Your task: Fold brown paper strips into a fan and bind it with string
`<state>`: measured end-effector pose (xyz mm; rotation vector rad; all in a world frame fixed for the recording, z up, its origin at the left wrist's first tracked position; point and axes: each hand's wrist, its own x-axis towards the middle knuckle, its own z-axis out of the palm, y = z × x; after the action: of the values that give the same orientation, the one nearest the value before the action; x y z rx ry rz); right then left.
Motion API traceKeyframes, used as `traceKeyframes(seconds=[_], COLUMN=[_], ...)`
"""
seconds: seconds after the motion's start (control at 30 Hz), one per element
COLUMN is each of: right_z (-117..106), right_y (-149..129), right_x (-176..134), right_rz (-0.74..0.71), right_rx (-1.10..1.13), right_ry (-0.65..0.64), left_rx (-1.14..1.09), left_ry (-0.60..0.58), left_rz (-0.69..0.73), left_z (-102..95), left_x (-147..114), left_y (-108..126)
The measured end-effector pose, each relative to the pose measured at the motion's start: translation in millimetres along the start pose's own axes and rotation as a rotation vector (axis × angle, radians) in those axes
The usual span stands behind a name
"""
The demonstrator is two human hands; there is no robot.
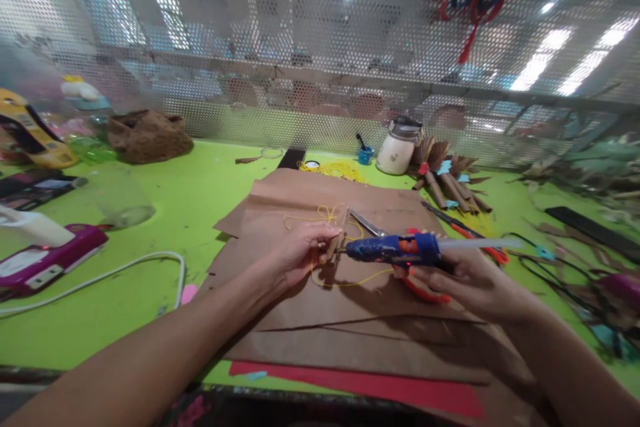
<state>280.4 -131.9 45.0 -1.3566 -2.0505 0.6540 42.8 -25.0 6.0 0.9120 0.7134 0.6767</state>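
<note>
My left hand (307,247) pinches a narrow strip of brown paper (341,232) and holds it upright over the brown paper sheets (300,303). In my right hand (465,277) is a blue hot glue gun (385,249), a clear glue stick poking out of its back. Its nozzle points left and meets, or nearly meets, the strip by my left fingers. A yellow string (327,215) tied in a bow lies behind the left fingertips, with a loose strand curving below. Under the glue gun are scissors (367,222) with orange handles, partly hidden.
Rolled brown paper pieces (447,180) and a white jar (399,147) stand at the back right, near yellow string (335,170). Orange-handled pliers (467,230) lie right. At left are a purple power strip (55,257), white cable (170,256) and clear cup (123,200).
</note>
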Motion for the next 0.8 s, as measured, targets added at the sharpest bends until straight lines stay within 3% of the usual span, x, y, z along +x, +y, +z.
traceKeyframes(seconds=[0.43, 0.8], right_z=[-1.1, -0.1], right_y=[-0.1, 0.7], right_x=[6.3, 2.7], right_rz=[-0.009, 0.036], right_rx=[0.029, 0.069], right_ry=[0.052, 0.019], left_rx=[-0.065, -0.068], left_ry=[-0.046, -0.021], left_rz=[-0.002, -0.038], left_z=[0.4, 1.1], left_x=[-1.3, -0.6], left_y=[0.7, 1.1])
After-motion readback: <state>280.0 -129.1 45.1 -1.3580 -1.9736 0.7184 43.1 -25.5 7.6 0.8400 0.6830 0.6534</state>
